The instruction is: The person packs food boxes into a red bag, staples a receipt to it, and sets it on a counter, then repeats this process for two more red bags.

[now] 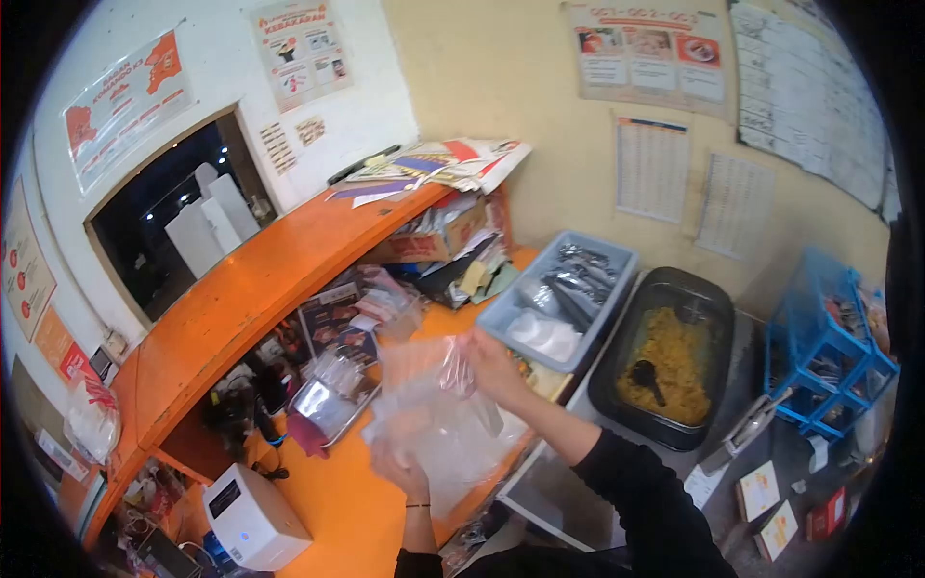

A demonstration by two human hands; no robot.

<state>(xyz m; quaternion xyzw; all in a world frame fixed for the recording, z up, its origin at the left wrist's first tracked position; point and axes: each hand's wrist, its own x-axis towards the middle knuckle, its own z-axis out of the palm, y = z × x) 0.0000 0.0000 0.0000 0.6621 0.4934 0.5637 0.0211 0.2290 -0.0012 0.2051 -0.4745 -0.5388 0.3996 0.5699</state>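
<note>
Both my hands hold a clear plastic bag above the orange counter. My left hand grips the bag's lower edge from below, with a thin black band on the wrist. My right hand pinches the bag's upper edge, its arm in a dark sleeve reaching in from the lower right. The bag is crumpled and see-through; I cannot tell whether anything is inside it.
A black tub holding yellow rice and a dark scoop sits to the right. Beside it stands a grey-blue bin with cutlery. Blue crates are far right, a white device lower left, and papers and boxes pile at the back.
</note>
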